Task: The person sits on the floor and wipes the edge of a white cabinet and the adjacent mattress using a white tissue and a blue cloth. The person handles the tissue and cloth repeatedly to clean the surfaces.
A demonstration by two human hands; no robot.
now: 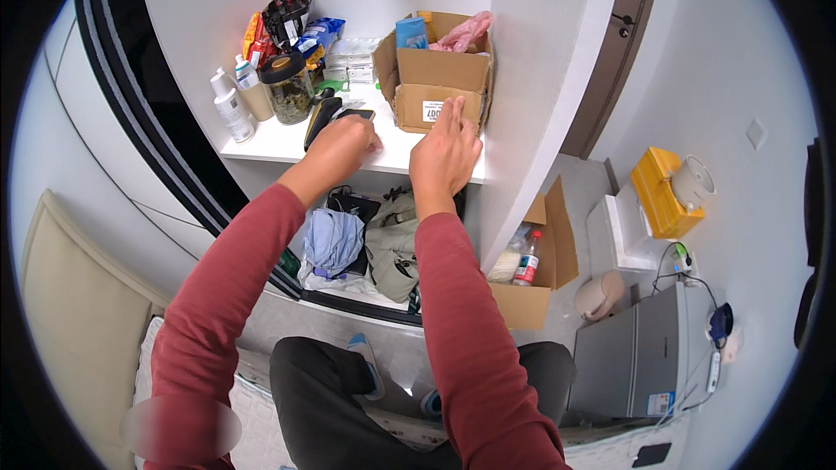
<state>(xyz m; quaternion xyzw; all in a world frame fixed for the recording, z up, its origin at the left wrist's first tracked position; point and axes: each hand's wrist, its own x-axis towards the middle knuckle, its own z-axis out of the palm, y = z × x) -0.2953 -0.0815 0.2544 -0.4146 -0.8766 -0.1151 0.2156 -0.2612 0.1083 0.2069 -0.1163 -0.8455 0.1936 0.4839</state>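
My left hand is above the front of a white shelf, its fingers curled and their tips turned from view. I cannot tell whether they hold anything. Just beyond it lie a black-and-yellow item and a dark flat object, partly covered by the hand. My right hand has its fingers stretched out in front of an open cardboard box; contact with the box is unclear. In that box stand a blue bottle and a crumpled pink plastic bag.
On the shelf's left are a lidded jar, white bottles and snack bags; stacked white boxes stand behind. Clothes fill the lower compartment. Right of the partition sit another cardboard box and a grey fridge.
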